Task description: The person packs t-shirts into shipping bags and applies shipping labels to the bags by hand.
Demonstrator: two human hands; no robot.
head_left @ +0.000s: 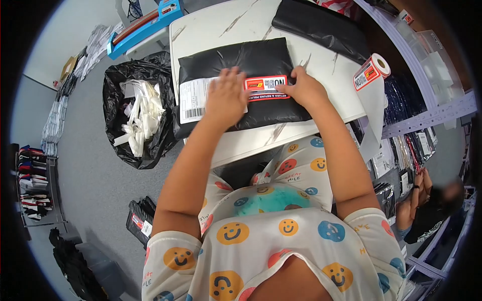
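Note:
A black plastic parcel [236,60] lies on the white marble-patterned table. It carries a white barcode label [192,103] and a red-bordered sticker [266,84] printed with a return and refund policy line. My left hand [227,98] rests flat, fingers stretched, over the label's right part and the sticker's left end; it looks slightly blurred. At the parcel's right edge is my right hand [307,89], its thumb touching the sticker's right end and its bent forefinger apart from the thumb. The other right fingers are mostly hidden.
Another black parcel [321,30] lies at the table's back right. A sticker roll [371,71] trails its backing strip over the right edge. Left of the table stands a black bag of white scraps [143,115]. A person [427,205] is among shelves at right.

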